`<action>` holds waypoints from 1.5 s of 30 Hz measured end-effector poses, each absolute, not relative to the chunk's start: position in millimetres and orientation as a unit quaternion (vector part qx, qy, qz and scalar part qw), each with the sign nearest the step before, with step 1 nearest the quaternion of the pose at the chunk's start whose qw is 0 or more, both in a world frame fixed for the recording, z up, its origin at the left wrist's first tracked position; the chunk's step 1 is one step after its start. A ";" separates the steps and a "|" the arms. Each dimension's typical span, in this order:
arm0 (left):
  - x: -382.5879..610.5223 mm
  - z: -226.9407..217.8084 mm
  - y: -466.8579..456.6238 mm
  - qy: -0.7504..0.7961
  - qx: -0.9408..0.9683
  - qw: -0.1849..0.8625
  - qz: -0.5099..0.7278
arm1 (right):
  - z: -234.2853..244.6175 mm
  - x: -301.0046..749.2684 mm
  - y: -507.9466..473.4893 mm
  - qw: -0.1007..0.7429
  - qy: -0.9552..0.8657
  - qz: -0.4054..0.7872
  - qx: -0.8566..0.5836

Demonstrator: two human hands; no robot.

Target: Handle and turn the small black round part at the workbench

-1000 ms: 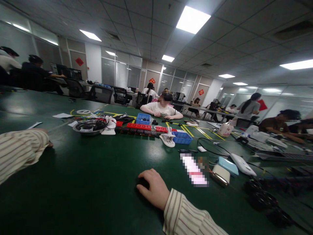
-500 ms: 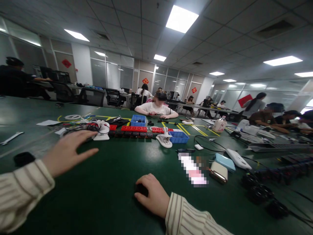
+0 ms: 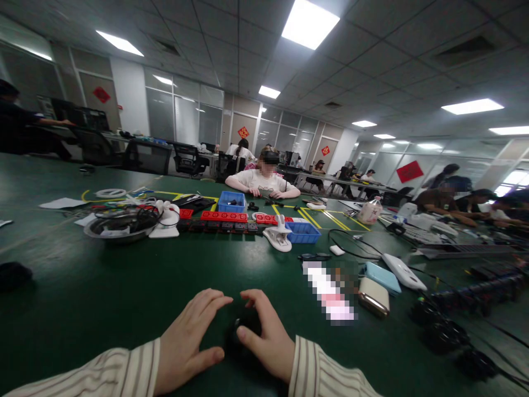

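Low over the green table (image 3: 124, 309), my left hand (image 3: 188, 336) is open, its fingers stretched and its thumb apart, with nothing in it. Opposite it, my right hand (image 3: 268, 336) curls its fingers and thumb round a small rounded black object (image 3: 243, 329). Much of that object lies in shadow or behind the fingers, so its kind does not show. A gap remains between my left fingertips and the black object.
A metal bowl of cables (image 3: 118, 234) stands left, beside a white clip stand (image 3: 165, 218). Red and black blocks (image 3: 227, 218), blue bins (image 3: 303, 232) and a white clip (image 3: 278, 236) line the middle. A beige case (image 3: 374, 296) lies right. A person (image 3: 264, 179) sits opposite.
My left hand has moved right and down, away from the bowl, to beside my right hand. My right hand stays round the black object. The view has shifted slightly.
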State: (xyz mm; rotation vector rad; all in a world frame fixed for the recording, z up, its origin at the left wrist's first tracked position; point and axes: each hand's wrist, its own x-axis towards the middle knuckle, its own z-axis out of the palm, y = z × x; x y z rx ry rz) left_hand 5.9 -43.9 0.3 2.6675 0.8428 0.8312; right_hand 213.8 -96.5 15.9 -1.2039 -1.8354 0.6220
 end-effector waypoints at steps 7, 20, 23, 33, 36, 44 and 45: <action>23.0 7.5 -32.7 0.234 0.931 0.158 0.231 | 10.7 211.5 -91.7 0.486 -0.680 0.225 -0.501; 57.9 42.0 -15.0 0.201 0.961 0.161 0.095 | 9.2 212.1 -89.0 0.500 -0.664 0.223 -0.509; 62.2 47.9 -12.5 0.205 0.966 0.145 0.063 | 9.3 212.2 -87.6 0.501 -0.663 0.227 -0.508; 80.8 71.5 -24.5 0.272 0.959 0.065 -0.037 | 15.4 210.3 -87.0 0.490 -0.671 0.234 -0.505; 83.5 74.5 -29.9 0.288 0.955 0.060 -0.046 | 15.9 209.9 -87.2 0.491 -0.671 0.233 -0.505; 86.7 72.8 -36.4 0.314 0.948 0.034 -0.048 | 13.4 210.4 -87.6 0.478 -0.673 0.240 -0.511; 87.1 72.8 -36.8 0.317 0.947 0.033 -0.051 | 12.8 210.5 -87.4 0.477 -0.672 0.244 -0.512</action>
